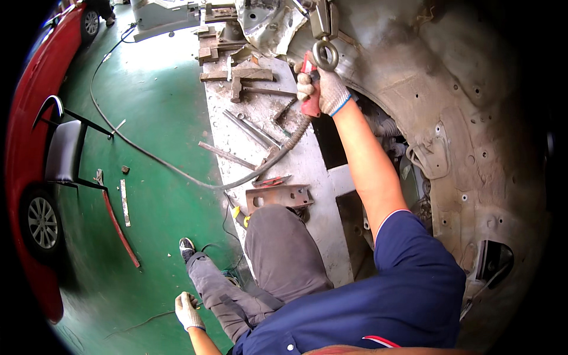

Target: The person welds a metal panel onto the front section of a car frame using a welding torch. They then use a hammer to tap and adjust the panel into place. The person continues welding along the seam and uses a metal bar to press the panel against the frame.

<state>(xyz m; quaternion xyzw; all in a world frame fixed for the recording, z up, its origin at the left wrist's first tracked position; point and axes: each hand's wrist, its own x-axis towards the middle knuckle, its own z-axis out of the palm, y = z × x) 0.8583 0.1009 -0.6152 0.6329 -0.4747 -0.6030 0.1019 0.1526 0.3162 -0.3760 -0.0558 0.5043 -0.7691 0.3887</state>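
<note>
My right hand, in a white knit glove with a blue cuff, is wrapped round the red handle of a welding torch. From the handle's lower end a ribbed grey cable curves down and left. A thick metal ring on a clamp overlaps the top of this hand; whether they touch I cannot tell. The torch's tip is hidden. Low on the left, away from the bench, my left hand hangs gloved with its fingers curled closed. What it holds, if anything, does not show.
A bare metal car body curves along the right. On the white bench lie a hammer, metal tubes, red-handled pliers and a rusty bracket. The cable crosses the green floor, near a chair and a red car.
</note>
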